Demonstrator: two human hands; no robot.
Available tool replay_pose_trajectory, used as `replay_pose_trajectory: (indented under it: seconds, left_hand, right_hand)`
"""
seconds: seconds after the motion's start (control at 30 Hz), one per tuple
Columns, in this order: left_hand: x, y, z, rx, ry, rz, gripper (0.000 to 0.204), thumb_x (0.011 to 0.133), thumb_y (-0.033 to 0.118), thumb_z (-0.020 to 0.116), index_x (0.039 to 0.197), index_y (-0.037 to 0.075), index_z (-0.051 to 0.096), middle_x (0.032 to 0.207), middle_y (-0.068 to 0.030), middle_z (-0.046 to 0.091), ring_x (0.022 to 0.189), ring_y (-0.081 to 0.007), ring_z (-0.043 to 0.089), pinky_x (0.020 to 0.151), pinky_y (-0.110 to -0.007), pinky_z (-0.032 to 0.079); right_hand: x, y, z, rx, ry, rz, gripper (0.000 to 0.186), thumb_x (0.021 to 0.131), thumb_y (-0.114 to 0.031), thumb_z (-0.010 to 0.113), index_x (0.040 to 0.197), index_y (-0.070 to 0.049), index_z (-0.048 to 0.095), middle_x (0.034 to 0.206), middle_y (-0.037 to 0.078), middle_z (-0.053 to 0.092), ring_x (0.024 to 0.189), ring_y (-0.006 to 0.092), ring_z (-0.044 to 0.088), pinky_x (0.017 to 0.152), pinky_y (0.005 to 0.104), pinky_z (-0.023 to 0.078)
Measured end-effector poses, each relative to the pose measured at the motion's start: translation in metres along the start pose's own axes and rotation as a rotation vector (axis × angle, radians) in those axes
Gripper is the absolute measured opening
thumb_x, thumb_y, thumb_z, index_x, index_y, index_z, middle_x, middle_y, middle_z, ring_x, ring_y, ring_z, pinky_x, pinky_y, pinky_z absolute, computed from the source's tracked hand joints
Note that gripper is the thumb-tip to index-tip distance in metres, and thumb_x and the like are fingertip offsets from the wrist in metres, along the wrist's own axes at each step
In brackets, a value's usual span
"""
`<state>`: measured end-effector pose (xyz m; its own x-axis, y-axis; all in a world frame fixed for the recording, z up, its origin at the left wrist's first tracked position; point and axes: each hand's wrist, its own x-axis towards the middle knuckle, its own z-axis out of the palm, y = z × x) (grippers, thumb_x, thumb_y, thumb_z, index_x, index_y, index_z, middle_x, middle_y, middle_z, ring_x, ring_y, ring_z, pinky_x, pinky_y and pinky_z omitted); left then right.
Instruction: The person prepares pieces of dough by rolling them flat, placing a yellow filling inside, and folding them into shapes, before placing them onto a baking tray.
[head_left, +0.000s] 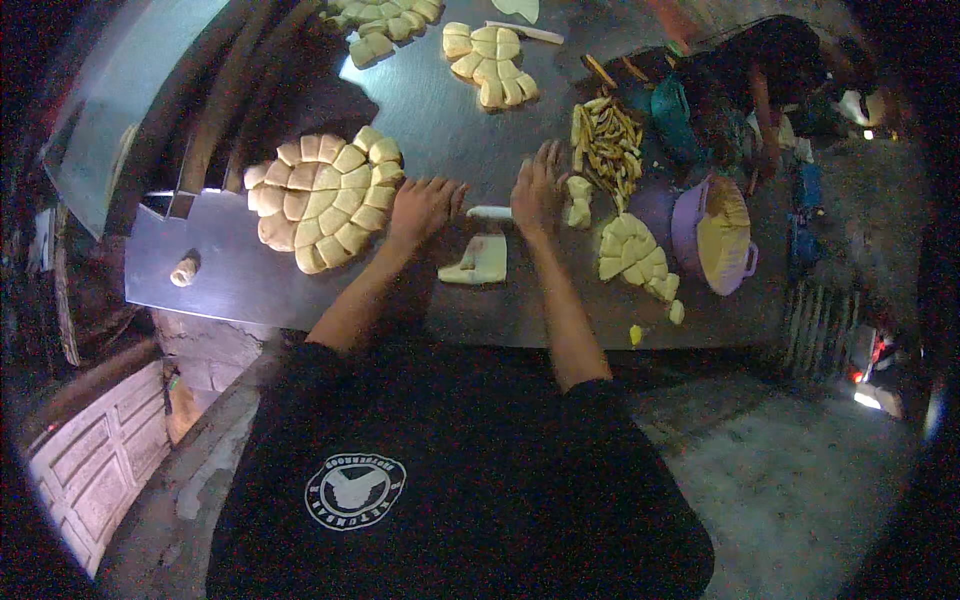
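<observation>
My left hand (428, 208) lies palm down beside the large round of portioned dough pieces (325, 195), its fingers spread. My right hand (535, 190) has fingers stretched forward, near a small dough piece (578, 200). A white rolling pin (488, 212) lies crosswise between both hands; whether either palm rests on it is unclear. A flat dough sheet (472, 260) lies below the pin on the metal table (390, 300). Right of my hands are more cut dough pieces (630, 255) and a heap of thin yellowish strips (605, 150).
A purple bowl (682, 235) with yellowish contents sits at the right. More dough portions (488, 65) and a white bar (525, 30) lie at the back. A teal object (672, 115) and what appears to be another person's arm (765, 120) are at upper right. A door (100, 460) stands lower left.
</observation>
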<state>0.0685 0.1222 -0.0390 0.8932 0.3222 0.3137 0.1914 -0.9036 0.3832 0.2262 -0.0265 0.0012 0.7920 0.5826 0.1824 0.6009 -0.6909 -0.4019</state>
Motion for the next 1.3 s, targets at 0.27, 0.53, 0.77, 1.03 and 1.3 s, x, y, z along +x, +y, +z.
replay_pose_trajectory:
  seconds: [0.27, 0.53, 0.77, 1.03, 1.3]
  left_hand:
    - [-0.035, 0.036, -0.018, 0.192, 0.211, -0.250, 0.051, 0.089, 0.031, 0.055, 0.125, -0.005, 0.053, 0.130, -0.0217, 0.051, 0.121, -0.0374, 0.047, 0.102, -0.051, 0.034]
    - [-0.109, 0.078, -0.037, 0.262, -0.043, -0.311, 0.058, 0.096, 0.028, 0.044, 0.141, -0.008, 0.039, 0.153, -0.0265, 0.030, 0.145, -0.0383, 0.025, 0.118, -0.050, 0.020]
    - [-0.157, 0.096, -0.041, 0.258, -0.115, -0.215, 0.054, 0.093, 0.023, 0.052, 0.136, -0.008, 0.044, 0.145, -0.0281, 0.039, 0.135, -0.0410, 0.039, 0.112, -0.049, 0.032]
    - [-0.134, 0.027, -0.036, -0.076, -0.309, 0.044, 0.043, 0.085, 0.017, 0.058, 0.122, -0.004, 0.050, 0.123, -0.0227, 0.051, 0.112, -0.0392, 0.051, 0.093, -0.051, 0.043]
    - [-0.023, 0.013, 0.001, 0.364, 0.280, -0.120, 0.049, 0.087, 0.028, 0.056, 0.127, 0.003, 0.048, 0.124, -0.0175, 0.049, 0.114, -0.0337, 0.049, 0.094, -0.045, 0.039]
  right_hand:
    - [-0.050, -0.027, -0.010, -0.249, -0.086, -0.092, 0.061, 0.102, -0.031, 0.032, 0.153, -0.001, 0.018, 0.160, 0.024, 0.010, 0.148, 0.0415, 0.011, 0.115, 0.0625, 0.007]
    - [-0.130, -0.014, -0.027, -0.278, -0.190, -0.098, 0.060, 0.099, -0.025, 0.035, 0.153, -0.003, 0.023, 0.161, 0.019, 0.012, 0.148, 0.0407, 0.007, 0.115, 0.0645, 0.004]
    - [-0.164, -0.007, -0.044, -0.133, -0.153, -0.152, 0.054, 0.101, -0.021, 0.030, 0.150, 0.001, 0.028, 0.159, 0.022, 0.018, 0.147, 0.0411, 0.016, 0.118, 0.0572, 0.010]
    - [-0.137, -0.002, -0.044, 0.571, -0.255, -0.172, 0.054, 0.101, -0.017, 0.030, 0.148, 0.009, 0.024, 0.156, 0.026, 0.022, 0.146, 0.0423, 0.018, 0.119, 0.0513, 0.011]
    - [-0.036, -0.014, 0.000, -0.229, -0.093, -0.124, 0.059, 0.102, -0.027, 0.032, 0.149, 0.007, 0.024, 0.158, 0.024, 0.020, 0.147, 0.0374, 0.016, 0.117, 0.0590, 0.009]
